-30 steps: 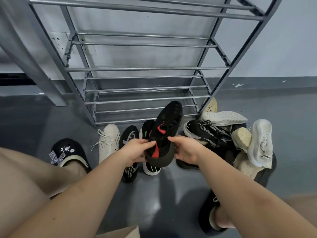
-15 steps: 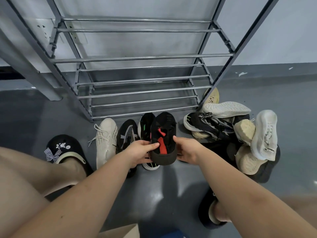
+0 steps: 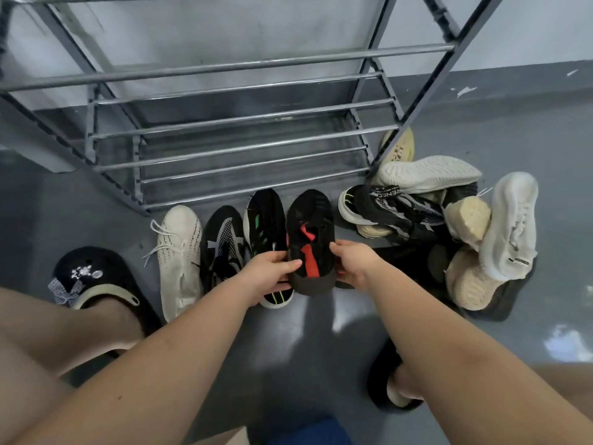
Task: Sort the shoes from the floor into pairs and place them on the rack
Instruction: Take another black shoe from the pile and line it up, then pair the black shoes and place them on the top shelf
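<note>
Two hands (image 3: 269,271) (image 3: 353,263) grip black-red shoe (image 3: 309,239) (no label).

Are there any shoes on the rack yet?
No, the rack has only bare bars, and the black and red shoe is held by both hands at the floor row.

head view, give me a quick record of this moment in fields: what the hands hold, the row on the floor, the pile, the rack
held: black shoe with red accents, toe pointing at the rack
left hand: grips the shoe's left side near the heel
right hand: grips its right side near the heel
floor row, left to right: white lace-up shoe, black and grey shoe, black shoe with green accents
pile: jumbled white, cream and black shoes at the right
rack: no shoes on the visible shelves
</note>
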Available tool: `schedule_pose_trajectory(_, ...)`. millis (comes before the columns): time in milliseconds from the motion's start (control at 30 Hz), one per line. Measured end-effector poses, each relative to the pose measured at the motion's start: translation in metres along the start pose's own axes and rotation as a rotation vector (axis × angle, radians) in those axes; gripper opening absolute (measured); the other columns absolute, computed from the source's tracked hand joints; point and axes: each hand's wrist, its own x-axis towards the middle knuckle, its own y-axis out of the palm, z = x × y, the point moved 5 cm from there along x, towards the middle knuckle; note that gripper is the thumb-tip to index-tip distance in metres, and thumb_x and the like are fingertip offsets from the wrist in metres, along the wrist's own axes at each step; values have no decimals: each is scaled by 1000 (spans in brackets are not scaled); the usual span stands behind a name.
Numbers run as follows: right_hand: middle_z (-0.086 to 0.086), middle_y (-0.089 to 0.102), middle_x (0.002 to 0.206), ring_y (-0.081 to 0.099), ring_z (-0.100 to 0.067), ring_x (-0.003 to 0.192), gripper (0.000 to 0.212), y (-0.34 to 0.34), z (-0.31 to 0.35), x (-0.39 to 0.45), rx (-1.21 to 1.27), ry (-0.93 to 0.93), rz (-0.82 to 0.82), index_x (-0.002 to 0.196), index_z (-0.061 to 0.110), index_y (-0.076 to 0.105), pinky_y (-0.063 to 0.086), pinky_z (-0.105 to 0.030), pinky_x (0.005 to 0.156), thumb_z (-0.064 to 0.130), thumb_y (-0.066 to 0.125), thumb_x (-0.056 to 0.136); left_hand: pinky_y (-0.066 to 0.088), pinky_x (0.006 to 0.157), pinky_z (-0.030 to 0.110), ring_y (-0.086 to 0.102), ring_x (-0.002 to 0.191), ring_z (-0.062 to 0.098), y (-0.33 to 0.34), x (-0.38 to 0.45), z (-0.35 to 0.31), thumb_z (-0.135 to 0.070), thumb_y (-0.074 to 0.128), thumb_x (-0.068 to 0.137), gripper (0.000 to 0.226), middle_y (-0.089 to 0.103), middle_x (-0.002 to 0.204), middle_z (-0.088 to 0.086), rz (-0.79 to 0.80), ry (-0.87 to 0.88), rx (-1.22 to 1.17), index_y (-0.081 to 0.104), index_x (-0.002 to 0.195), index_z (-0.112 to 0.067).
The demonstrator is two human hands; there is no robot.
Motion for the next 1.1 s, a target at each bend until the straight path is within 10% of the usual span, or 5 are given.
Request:
schedule_pose_trajectory(567,-17,54,133,52,-33,123,33,-12,-4,23,-162,46,-103,130,5,51,46,-40,95,8,40,99,39,101,32,46,129,23,9,28,7,-21,54,95,49,49,141,6,-3,-153,295,40,141,-13)
schedule_pose_trajectory(733,-18,47,140,48,-34,127,41,-12,6,17,-196,-24,-123,136,4,46,45,-37,90,8,45,96,36,98,22,48,127,21,15,17,-11,-19,53,95,49,50,140,6,-85,69,631,40,142,-12)
schedule_pose_trajectory(1100,-17,45,138,43,-35,127,47,-26,-2,-23,-1236,-240,-139,138,12,41,37,-39,104,30,46,95,16,119,34,12,146,21,35,-11,-14,-37,46,96,70,10,160,4,-100,273,1255,9,152,-18)
